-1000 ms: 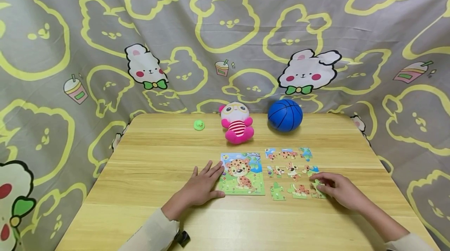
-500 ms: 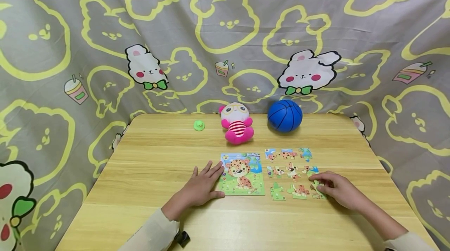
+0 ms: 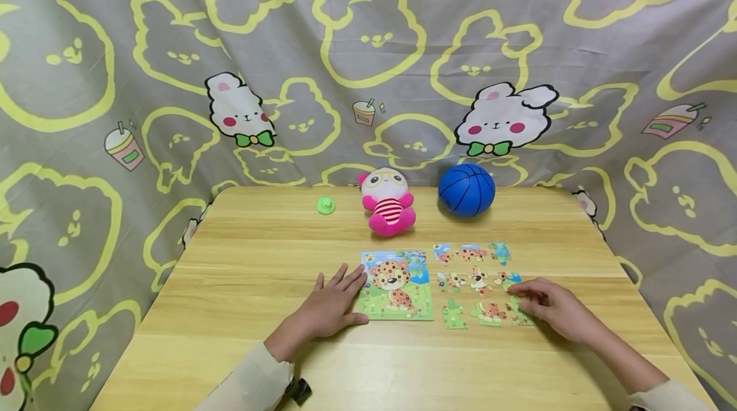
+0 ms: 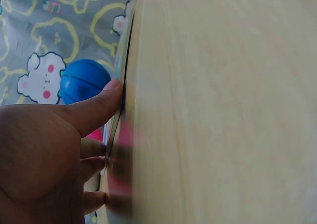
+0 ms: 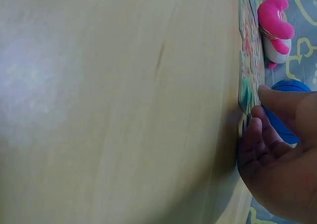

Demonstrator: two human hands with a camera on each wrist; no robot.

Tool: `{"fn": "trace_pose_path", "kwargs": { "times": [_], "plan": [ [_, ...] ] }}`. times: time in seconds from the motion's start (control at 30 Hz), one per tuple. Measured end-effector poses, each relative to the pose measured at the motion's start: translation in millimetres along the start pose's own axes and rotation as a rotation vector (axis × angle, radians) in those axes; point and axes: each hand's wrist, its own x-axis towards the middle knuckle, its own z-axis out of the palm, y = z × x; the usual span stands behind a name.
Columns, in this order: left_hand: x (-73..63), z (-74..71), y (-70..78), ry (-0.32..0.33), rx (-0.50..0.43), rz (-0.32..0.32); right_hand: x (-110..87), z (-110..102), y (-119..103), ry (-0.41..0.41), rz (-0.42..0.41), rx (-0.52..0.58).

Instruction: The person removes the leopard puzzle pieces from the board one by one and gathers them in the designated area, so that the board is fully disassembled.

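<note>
My left hand (image 3: 329, 305) lies on the table with its fingers spread, its fingertips and thumb at the left edge of a square puzzle board (image 3: 403, 308) with a leopard cub picture. In the left wrist view, the thumb (image 4: 94, 110) touches the board's edge. Right of the board lie several loose jigsaw pieces (image 3: 492, 313) in three rows. My right hand (image 3: 561, 312) is at the right end of the lower rows, fingers loosely bent over the bottom right piece (image 3: 523, 317) and partly hiding it. The right wrist view shows the fingertips beside the jigsaw pieces (image 5: 245, 87), nothing visibly pinched.
Behind the board sits a pink and white panda plush (image 3: 389, 206). A blue ball (image 3: 467, 190) with black lines is to its right, a small green duck toy (image 3: 326, 205) to its left. A patterned grey curtain (image 3: 305, 33) hangs around the wooden table (image 3: 242, 251).
The fingers of my right hand have shifted very slightly over the right-hand pieces. My left hand and the board stay where they were.
</note>
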Motion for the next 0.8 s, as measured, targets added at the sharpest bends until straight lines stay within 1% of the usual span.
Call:
{"fn": "trace_pose_path", "kwargs": {
  "times": [0.13, 0.33, 0.57, 0.7, 0.8],
  "plan": [
    [1.2, -0.4, 1.4, -0.002, 0.004, 0.005, 2.1, -3, -2, 0.012, -0.026, -0.005],
    [2.0, -1.8, 2.2, -0.01, 0.017, 0.001, 9.6, 0, -15, 0.067, -0.038, -0.074],
    [0.8, -6.9, 2.1, -0.005, 0.045, 0.0, 27.2, 7, -37, 0.111, -0.099, -0.194],
    [1.8, -13.0, 3.7, -0.004, 0.021, -0.006, 38.0, 12, -48, 0.122, -0.12, -0.222],
    [3.5, -19.0, 4.8, 0.001, 0.001, -0.015, 46.9, 16, -54, 0.122, -0.114, -0.244]
  ]
}}
